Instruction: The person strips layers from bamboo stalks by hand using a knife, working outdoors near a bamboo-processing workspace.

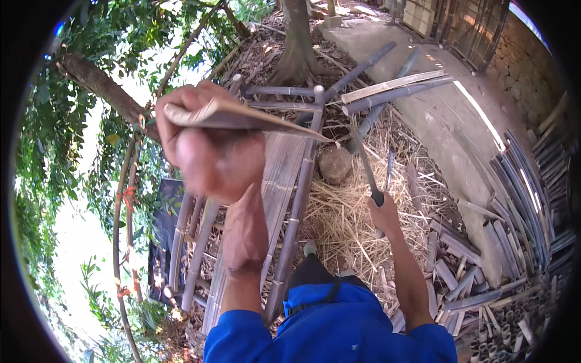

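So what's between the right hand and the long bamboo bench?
In the head view, scattered pale strips on the ground show between the right hand, which grips the knife, and the bamboo bench.

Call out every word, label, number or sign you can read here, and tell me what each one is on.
No readable text anywhere in view.
Split bamboo piece in the left hand: no lettering shows.
Knife in the right hand: no lettering shows.
Blue garment: one small pale mark, too small to tell whether it is lettering.
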The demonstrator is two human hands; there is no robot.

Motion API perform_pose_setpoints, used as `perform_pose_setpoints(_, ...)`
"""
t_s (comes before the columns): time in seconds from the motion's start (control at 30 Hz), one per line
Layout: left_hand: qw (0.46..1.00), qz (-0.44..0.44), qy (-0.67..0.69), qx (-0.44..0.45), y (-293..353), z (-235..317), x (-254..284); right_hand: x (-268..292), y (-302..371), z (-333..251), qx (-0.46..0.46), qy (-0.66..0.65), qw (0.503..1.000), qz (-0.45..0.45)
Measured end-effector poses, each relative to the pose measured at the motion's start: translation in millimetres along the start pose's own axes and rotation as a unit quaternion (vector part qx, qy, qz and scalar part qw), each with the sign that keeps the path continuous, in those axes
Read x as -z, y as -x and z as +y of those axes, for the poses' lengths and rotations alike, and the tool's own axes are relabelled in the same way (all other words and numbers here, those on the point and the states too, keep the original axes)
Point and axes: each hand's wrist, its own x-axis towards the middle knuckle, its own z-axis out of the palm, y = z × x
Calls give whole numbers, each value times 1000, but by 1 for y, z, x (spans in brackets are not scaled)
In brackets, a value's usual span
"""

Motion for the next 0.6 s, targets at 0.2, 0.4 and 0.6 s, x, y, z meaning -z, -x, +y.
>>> perform_pose_setpoints(0.2,982,-138,-130,6,35,-8,-65,62,43,-87,124,-145,980,52)
perform_pose_setpoints(0.4,963,-243,-59,96,33,32,-88,116,134,-184,234,-229,941,87)
perform_pose_setpoints(0.6,932,-335,-73,115,43,50,-104,151,176,-205,405,-73,895,173)
